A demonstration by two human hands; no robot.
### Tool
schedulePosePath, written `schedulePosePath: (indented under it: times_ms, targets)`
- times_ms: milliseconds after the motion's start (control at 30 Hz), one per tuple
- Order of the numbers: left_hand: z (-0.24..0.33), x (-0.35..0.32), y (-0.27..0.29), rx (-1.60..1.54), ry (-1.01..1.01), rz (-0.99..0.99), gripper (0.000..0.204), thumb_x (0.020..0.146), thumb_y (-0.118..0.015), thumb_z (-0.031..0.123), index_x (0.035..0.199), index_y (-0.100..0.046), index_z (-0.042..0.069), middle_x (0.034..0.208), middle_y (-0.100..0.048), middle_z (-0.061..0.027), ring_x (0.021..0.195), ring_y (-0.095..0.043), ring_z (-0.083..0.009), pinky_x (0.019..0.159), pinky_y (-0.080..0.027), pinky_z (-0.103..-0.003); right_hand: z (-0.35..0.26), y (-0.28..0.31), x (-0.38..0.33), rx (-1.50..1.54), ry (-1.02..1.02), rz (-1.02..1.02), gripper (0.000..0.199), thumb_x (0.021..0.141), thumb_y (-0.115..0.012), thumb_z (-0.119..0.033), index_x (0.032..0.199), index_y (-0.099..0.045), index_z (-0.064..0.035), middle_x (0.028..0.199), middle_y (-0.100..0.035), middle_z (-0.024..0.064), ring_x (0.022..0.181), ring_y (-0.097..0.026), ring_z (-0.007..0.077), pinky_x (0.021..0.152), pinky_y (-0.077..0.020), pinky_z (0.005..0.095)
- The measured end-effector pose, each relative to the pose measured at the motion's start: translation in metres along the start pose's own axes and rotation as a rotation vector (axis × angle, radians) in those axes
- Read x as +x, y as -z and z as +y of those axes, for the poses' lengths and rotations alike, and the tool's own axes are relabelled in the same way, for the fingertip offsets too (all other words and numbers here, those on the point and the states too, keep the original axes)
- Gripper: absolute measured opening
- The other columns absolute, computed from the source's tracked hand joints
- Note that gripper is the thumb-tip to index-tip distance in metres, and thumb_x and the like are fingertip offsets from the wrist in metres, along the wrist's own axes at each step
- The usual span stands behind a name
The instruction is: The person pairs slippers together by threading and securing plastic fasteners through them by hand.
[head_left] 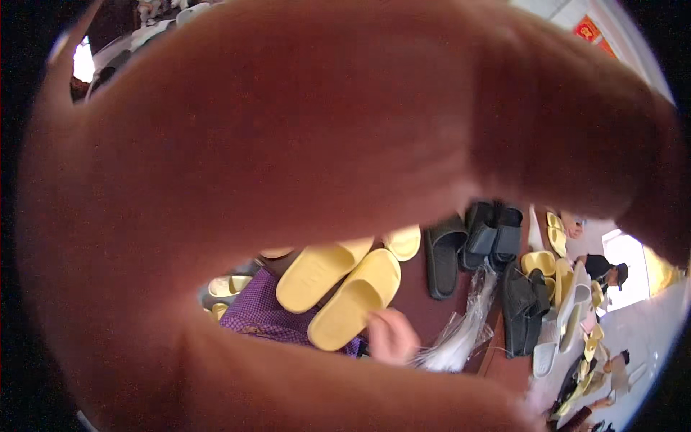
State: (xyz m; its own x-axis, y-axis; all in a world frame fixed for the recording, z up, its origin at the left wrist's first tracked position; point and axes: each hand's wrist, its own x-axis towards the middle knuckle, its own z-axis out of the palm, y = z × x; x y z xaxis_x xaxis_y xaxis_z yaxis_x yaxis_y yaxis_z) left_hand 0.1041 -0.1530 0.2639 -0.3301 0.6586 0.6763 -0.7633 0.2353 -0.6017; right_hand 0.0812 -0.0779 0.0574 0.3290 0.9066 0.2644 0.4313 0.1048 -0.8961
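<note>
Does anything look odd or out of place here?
Yes: a large blurred hand, very close to the camera, blocks most of the view. Through the gap nothing looks plainly damaged; another hand is at a yellow slipper, and crumpled clear plastic lies near black slippers.

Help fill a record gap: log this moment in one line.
near lens: blurred hand; at yellow slide sandal: farther hand; handedness: unclear; nearby: purple checked cloth, black slide sandals, clear plastic
</note>
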Motion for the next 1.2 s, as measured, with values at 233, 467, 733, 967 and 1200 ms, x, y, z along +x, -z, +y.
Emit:
schedulePosePath:
  times_ms: [233, 467, 733, 967, 1200]
  targets:
    - [0.0, -0.006, -0.043, -0.042, 0.058, 0.087, 0.03, 0.097, -0.042, 0.022, 0.108, -0.053, -0.004, 0.115, -0.056, -0.0243, 0.099, -0.057, -0.0392, 0.082, -0.047, -0.046, 0.046, -0.052, 0.032, -0.732, 0.293, -0.154, 0.036, 0.083, -0.06, -0.017, 0.117, -0.054, -0.0059, 0.073, -0.056, 0.0155, 0.063, -0.056, 0.0331, 0.055, -0.0466, 0.0409]
    - [0.016, 0.0, -0.061, -0.049, 0.153, 0.095, 0.03, 0.096, -0.043, 0.022, 0.111, -0.052, -0.003, 0.115, -0.056, -0.0248, 0.098, -0.058, -0.0381, 0.081, -0.048, -0.044, 0.081, -0.06, 0.037, -0.828, 0.142, -0.077, 0.026, 0.083, -0.06, -0.015, 0.107, -0.059, -0.006, 0.07, -0.055, 0.0142, 0.068, -0.057, 0.031, 0.058, -0.047, 0.0404]
    - [0.042, 0.012, -0.05, 0.084, 0.284, 0.051, 0.032, 0.095, -0.045, 0.023, 0.114, -0.05, -0.003, 0.115, -0.055, -0.0254, 0.097, -0.058, -0.0369, 0.079, -0.048, -0.043, 0.044, 0.042, 0.018, -0.672, 0.335, 0.294, 0.002, 0.083, -0.059, -0.005, 0.085, -0.059, -0.0056, 0.066, -0.051, 0.0079, 0.063, -0.05, 0.0206, 0.054, -0.0416, 0.0332]
    - [0.076, 0.023, -0.028, 0.306, 0.361, -0.064, 0.034, 0.094, -0.046, 0.024, 0.116, -0.048, -0.002, 0.115, -0.054, -0.026, 0.096, -0.059, -0.0357, 0.078, -0.049, -0.041, 0.037, 0.271, 0.022, -0.742, 0.151, 0.431, 0.03, 0.093, -0.051, -0.025, 0.106, -0.062, -0.0005, 0.102, -0.062, 0.0111, 0.092, -0.059, 0.0234, 0.083, -0.0488, 0.0321]
    - [0.106, 0.054, -0.003, 0.728, 0.332, -0.168, 0.036, 0.094, -0.047, 0.024, 0.119, -0.046, -0.002, 0.116, -0.054, -0.0265, 0.096, -0.059, -0.0346, 0.077, -0.05, -0.04, 0.115, 0.399, -0.035, -1.185, -0.328, 0.445, 0.029, 0.088, -0.055, -0.02, 0.106, -0.064, 0.0019, 0.105, -0.063, 0.0209, 0.094, -0.062, 0.0315, 0.083, -0.0464, 0.0376]
